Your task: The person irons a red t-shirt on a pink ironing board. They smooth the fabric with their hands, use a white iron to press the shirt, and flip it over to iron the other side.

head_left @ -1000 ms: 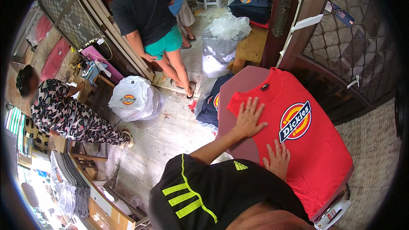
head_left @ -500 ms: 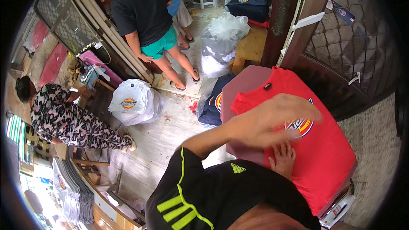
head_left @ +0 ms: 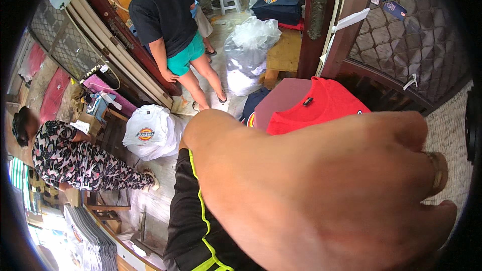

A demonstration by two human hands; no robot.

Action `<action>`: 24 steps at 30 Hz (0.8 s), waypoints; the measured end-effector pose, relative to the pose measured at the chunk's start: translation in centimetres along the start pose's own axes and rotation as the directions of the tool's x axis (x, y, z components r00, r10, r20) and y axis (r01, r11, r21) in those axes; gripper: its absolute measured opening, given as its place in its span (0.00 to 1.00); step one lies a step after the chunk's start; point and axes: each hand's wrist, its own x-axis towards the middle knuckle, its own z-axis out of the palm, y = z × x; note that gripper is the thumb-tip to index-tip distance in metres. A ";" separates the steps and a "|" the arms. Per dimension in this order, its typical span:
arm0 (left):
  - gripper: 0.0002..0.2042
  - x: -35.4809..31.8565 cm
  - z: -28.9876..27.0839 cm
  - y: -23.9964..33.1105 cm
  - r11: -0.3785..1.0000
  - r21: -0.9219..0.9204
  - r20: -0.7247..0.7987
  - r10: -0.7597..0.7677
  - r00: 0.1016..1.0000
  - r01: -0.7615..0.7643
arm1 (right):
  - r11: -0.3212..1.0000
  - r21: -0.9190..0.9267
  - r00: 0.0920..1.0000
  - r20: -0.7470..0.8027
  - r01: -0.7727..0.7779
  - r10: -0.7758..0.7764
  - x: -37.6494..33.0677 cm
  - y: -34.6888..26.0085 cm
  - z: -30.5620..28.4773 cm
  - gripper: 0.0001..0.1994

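A raised hand (head_left: 351, 190) fills the lower right of the head view, so close to the lens that it hides most of the red shirt (head_left: 321, 108) behind it. A ring (head_left: 438, 170) shows on one finger near the right rim. Which hand this is cannot be told for sure, nor whether its fingers are spread or curled; they run out of sight at the rim. The other hand is not visible.

The shirt lies flat on a maroon board (head_left: 281, 103), collar end pointing away from the wearer toward the wooden door post (head_left: 316, 15), its long axis running from that collar down toward the body. It sits beyond and beneath the raised hand, not touched by it as far as can be seen.

Left of the shirt, a white bag (head_left: 150, 133) of folded garments rests on the floor. Beyond it one person in a black top (head_left: 163, 12) stands by the doorway, and farther left another in a patterned outfit (head_left: 75, 158) bends over. A clear bag (head_left: 248, 52) stands behind the board.
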 end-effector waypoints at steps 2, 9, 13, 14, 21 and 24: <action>0.16 -0.8 0.3 0.0 1.000 0.000 -0.004 -0.027 1.000 0.027 | 0.998 -0.038 0.998 -0.030 -0.049 0.048 1.3 6.4 -2.6 0.26; 0.15 -1.5 -0.4 3.7 0.973 0.223 -0.293 0.010 0.956 0.058 | 0.985 -0.171 0.985 -0.172 -0.002 -0.028 0.1 8.0 1.1 0.30; 0.15 -5.1 0.0 4.9 0.833 0.470 -0.649 0.102 0.754 0.293 | 0.975 -0.176 0.982 -0.107 0.133 -0.153 -1.3 11.1 5.6 0.31; 0.18 -6.6 1.7 3.4 0.753 0.417 -0.696 -0.096 0.712 0.509 | 0.984 -0.151 0.994 -0.029 0.099 -0.104 -1.5 11.0 5.0 0.31; 0.27 -20.6 18.8 -6.3 0.322 0.274 -0.453 -0.788 0.416 0.906 | 0.987 -0.151 0.996 0.074 0.062 -0.051 -1.1 9.6 3.0 0.32; 0.40 -23.4 21.2 -5.8 0.029 0.353 -0.350 -0.923 0.161 0.935 | 0.988 -0.148 0.996 0.087 0.050 -0.038 -1.3 9.8 3.0 0.32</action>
